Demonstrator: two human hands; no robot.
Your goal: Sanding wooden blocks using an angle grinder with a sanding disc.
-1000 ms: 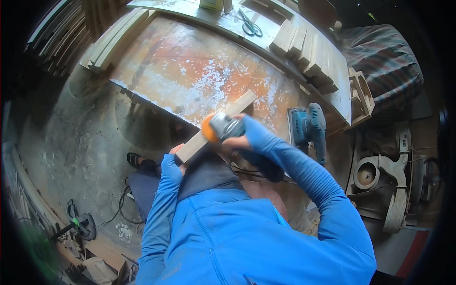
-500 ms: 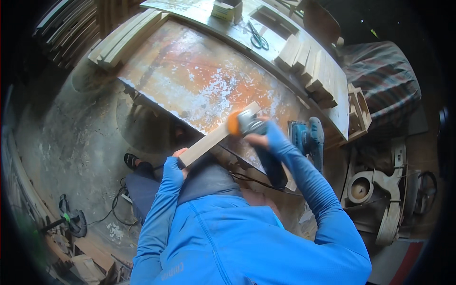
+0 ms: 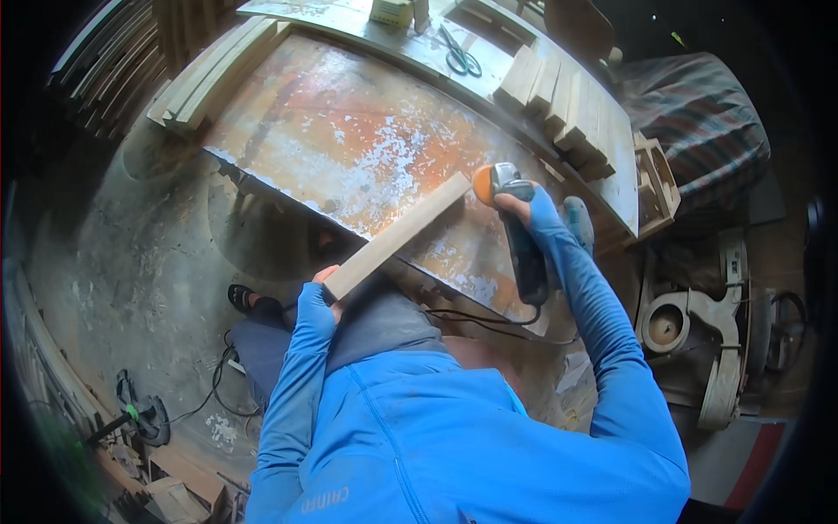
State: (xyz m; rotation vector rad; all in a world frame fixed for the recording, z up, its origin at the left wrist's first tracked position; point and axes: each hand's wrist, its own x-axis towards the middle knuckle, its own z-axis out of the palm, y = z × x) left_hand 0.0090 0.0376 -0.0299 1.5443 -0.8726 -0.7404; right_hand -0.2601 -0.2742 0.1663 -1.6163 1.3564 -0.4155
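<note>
My left hand [image 3: 319,299] grips the near end of a pale wooden block [image 3: 397,236], fingers wrapped around it. The block slants up and to the right, its far part over the worn workbench top [image 3: 314,105]. My right hand [image 3: 531,210] is closed around the head end of an angle grinder [image 3: 526,266]. Its orange disc [image 3: 484,184] is just right of the block's far end; I cannot tell whether they touch. The grinder's dark body points toward me, its cord trailing from the bottom. A teal power sander [image 3: 578,224] is partly hidden behind my right wrist.
Several wooden blocks [image 3: 559,100] stand in a row on a raised board at the back right. Scissors [image 3: 460,58] and a yellow box [image 3: 393,11] are there too. Long wooden strips [image 3: 223,74] lie at the bench's left end. A metal machine frame [image 3: 690,306] stands right.
My right hand has moved the grinder up and right, off the block's face to beyond its far end. My left hand still holds the block, nearly in the same place.
</note>
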